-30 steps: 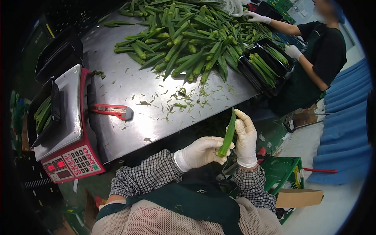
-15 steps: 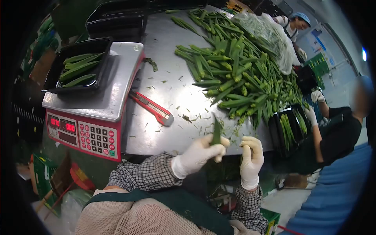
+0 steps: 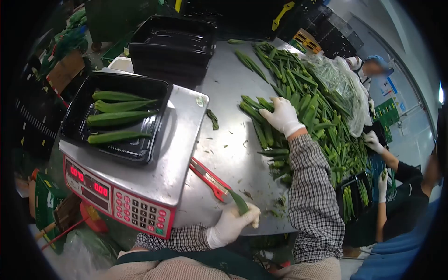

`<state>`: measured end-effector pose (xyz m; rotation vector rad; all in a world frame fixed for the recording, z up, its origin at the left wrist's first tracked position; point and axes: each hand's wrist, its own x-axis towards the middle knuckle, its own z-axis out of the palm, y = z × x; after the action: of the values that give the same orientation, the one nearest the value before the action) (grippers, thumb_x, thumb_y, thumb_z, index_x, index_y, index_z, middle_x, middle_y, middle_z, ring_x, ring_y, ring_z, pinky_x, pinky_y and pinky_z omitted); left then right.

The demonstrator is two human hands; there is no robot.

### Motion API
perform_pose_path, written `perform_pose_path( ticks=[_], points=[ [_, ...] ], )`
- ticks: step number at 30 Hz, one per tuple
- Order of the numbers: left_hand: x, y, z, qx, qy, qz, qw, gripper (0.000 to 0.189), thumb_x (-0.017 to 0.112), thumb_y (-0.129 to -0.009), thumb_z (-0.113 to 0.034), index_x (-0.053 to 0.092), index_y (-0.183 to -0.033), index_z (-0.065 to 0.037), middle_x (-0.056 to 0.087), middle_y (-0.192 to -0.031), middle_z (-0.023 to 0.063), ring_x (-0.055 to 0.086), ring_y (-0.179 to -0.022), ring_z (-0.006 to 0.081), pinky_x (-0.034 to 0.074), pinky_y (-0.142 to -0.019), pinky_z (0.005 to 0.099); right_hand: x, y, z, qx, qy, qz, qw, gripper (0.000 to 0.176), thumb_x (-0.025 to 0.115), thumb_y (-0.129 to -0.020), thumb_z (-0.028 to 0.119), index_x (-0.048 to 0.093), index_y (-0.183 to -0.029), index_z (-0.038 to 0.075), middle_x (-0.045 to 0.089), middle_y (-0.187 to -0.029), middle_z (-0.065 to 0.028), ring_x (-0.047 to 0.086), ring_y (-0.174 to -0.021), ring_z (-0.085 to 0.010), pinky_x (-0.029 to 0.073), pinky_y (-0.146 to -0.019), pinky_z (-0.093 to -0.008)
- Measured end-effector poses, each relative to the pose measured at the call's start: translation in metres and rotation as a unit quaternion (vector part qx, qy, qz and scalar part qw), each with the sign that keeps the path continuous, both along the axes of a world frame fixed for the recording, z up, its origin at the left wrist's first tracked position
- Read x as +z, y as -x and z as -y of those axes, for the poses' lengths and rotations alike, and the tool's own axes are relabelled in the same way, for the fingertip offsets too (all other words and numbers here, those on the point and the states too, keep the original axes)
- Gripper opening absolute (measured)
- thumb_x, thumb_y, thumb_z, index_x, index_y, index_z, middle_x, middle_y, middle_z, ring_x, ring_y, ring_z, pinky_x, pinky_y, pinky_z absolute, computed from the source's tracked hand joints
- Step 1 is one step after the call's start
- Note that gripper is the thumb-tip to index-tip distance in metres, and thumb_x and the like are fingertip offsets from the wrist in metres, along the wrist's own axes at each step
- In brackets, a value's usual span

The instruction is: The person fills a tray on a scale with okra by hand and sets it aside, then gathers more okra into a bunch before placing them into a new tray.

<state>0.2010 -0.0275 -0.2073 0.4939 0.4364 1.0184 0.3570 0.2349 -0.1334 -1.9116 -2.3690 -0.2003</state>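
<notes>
My left hand (image 3: 232,225), in a white glove, is closed round one okra pod (image 3: 240,203) above the near edge of the metal table. The pod's tip points up and left. My right hand (image 3: 283,116), also gloved, reaches over the left side of the okra pile (image 3: 310,109). Its thumb and fingers are apart, touching pods there; the fingertips are partly hidden. A red box cutter (image 3: 210,179) lies on the table beside my left hand. On the scale (image 3: 179,135) sits a black tray (image 3: 161,100) with several okra pods in a row.
Stacked black trays (image 3: 172,46) stand behind the scale. Leaf scraps (image 3: 212,120) litter the metal table (image 3: 224,95). A clear plastic bag (image 3: 343,86) covers the pile's far side. At right, a co-worker's gloved hand (image 3: 382,186) is near a black tray of okra (image 3: 349,203). Another person stands farther back.
My right hand has gone from near the table edge out onto the okra pile. The left hand, still gripping its pod, is lower and further left. The view has shifted toward the scale.
</notes>
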Motion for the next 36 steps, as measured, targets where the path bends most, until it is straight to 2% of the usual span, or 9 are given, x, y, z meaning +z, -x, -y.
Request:
perform_pose_path(
  ticks=[4,8,12,16,21,26,31,35,36],
  points=[
    [0.002,0.004,-0.002,-0.017,0.022,0.003,1.0,0.014,0.054,-0.089,-0.009,0.057,-0.085,0.003,0.059,-0.075,0.0077,0.056,-0.068,0.0145,0.046,-0.066,0.0267,-0.025,0.008,-0.044,-0.057,0.129,-0.008,0.99,0.068,0.056,-0.078,0.053,0.049,-0.123,0.003,0.055,-0.118,-0.0172,0.052,-0.109,-0.0308,0.041,-0.094,-0.0385],
    [0.005,0.005,-0.001,-0.029,0.029,0.018,0.999,0.015,0.055,-0.09,-0.012,0.057,-0.087,0.003,0.058,-0.075,0.0065,0.055,-0.07,0.0132,0.046,-0.067,0.0255,-0.017,0.008,-0.021,0.016,0.176,-0.013,0.984,0.06,0.055,-0.078,0.051,0.058,-0.114,0.003,0.055,-0.116,-0.0204,0.052,-0.107,-0.0335,0.041,-0.093,-0.0396],
    [-0.001,0.002,0.0,-0.027,0.007,0.027,0.999,0.016,0.056,-0.09,-0.014,0.056,-0.092,0.002,0.058,-0.078,0.0049,0.055,-0.07,0.0117,0.046,-0.067,0.0246,-0.007,0.006,0.042,0.162,0.173,-0.017,0.971,0.043,0.057,-0.076,0.041,0.063,-0.101,0.007,0.057,-0.104,-0.0159,0.049,-0.108,-0.031,0.037,-0.095,-0.042],
    [-0.003,-0.001,0.003,0.005,0.012,0.026,1.0,0.015,0.056,-0.09,-0.014,0.056,-0.092,0.002,0.059,-0.077,0.0055,0.056,-0.069,0.0128,0.047,-0.066,0.0256,0.011,0.004,0.099,0.217,0.16,0.015,0.963,0.037,0.067,-0.066,0.024,0.06,-0.099,0.009,0.055,-0.109,-0.011,0.044,-0.115,-0.0297,0.026,-0.103,-0.0477],
    [-0.004,-0.001,0.002,0.004,0.004,0.025,1.0,0.015,0.057,-0.089,-0.015,0.058,-0.091,0.0,0.06,-0.077,0.0072,0.057,-0.069,0.0157,0.047,-0.067,0.0279,0.021,-0.015,0.147,0.212,0.043,-0.031,0.976,0.036,0.069,-0.066,0.013,0.057,-0.1,0.008,0.054,-0.112,-0.0117,0.044,-0.115,-0.0297,0.025,-0.103,-0.0487],
    [-0.004,-0.001,0.002,-0.003,0.005,0.026,1.0,0.017,0.058,-0.089,-0.017,0.058,-0.091,0.0,0.061,-0.076,0.0079,0.058,-0.068,0.0171,0.047,-0.067,0.029,0.032,-0.045,0.18,0.117,-0.062,-0.26,0.956,0.034,0.071,-0.065,0.004,0.056,-0.096,0.004,0.058,-0.102,-0.0122,0.052,-0.098,-0.0308,0.042,-0.086,-0.0367],
    [-0.01,-0.002,0.001,-0.005,-0.019,0.042,0.999,0.019,0.054,-0.091,-0.017,0.059,-0.093,0.001,0.061,-0.078,0.0072,0.058,-0.069,0.0156,0.047,-0.065,0.0266,0.022,-0.062,0.2,0.092,-0.146,-0.161,0.972,0.031,0.068,-0.07,0.0,0.057,-0.098,0.004,0.059,-0.097,-0.0086,0.054,-0.09,-0.0239,0.043,-0.083,-0.0327],
    [-0.009,-0.001,0.001,-0.013,-0.004,0.064,0.998,0.02,0.054,-0.091,-0.017,0.058,-0.094,0.002,0.061,-0.079,0.0083,0.059,-0.069,0.0173,0.048,-0.066,0.0282,0.024,-0.061,0.22,-0.028,-0.174,-0.542,0.821,0.023,0.058,-0.083,-0.003,0.056,-0.105,0.001,0.058,-0.099,-0.0038,0.055,-0.082,-0.0105,0.045,-0.075,-0.0219],
    [-0.008,0.0,0.001,-0.016,-0.004,0.066,0.998,0.02,0.054,-0.091,-0.017,0.058,-0.094,0.002,0.061,-0.08,0.0086,0.059,-0.069,0.0177,0.049,-0.066,0.0286,0.025,-0.061,0.226,-0.028,-0.19,-0.577,0.794,0.022,0.055,-0.085,-0.003,0.054,-0.107,-0.001,0.058,-0.104,-0.0058,0.056,-0.085,-0.0125,0.046,-0.077,-0.0238]
  ],
)
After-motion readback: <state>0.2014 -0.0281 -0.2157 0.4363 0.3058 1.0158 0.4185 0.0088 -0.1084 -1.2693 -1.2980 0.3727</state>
